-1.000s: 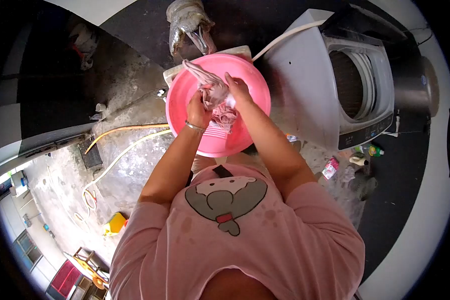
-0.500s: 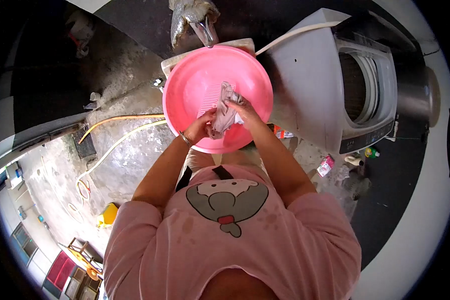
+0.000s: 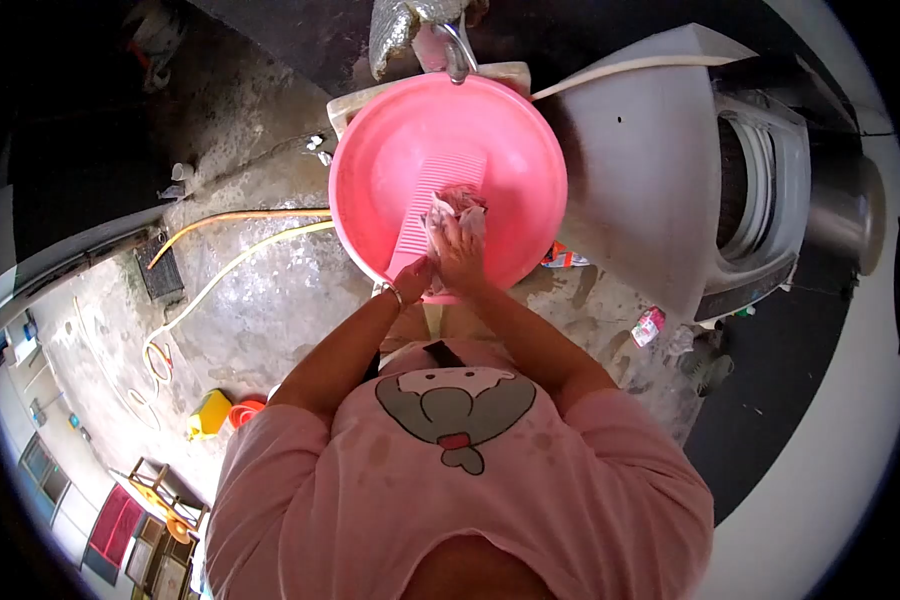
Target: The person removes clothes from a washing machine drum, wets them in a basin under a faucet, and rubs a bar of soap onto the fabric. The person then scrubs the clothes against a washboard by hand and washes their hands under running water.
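A wet pinkish-grey cloth (image 3: 462, 198) lies bunched on a pink ridged washboard (image 3: 417, 222), which leans inside a large pink basin (image 3: 370, 165). My right hand (image 3: 457, 255) is on top of the cloth, its fingers curled over and pressing it to the ridges. Beside it, at the basin's near rim, my left hand (image 3: 413, 278) is closed at the cloth's lower end, by the foot of the washboard. A bracelet circles my left wrist. My palms hide part of the cloth.
A tap (image 3: 457, 55) overhangs the basin's far rim. A top-loading washing machine (image 3: 635, 170) stands at the right. Hoses (image 3: 240, 265) cross the wet concrete floor at the left, near a yellow jug (image 3: 209, 414). A pink packet (image 3: 648, 326) lies at the right.
The cloth, earlier lifted between both hands, is now down on the washboard. My right hand has moved nearer and over it; the left has drawn toward the near rim. The view has shifted slightly.
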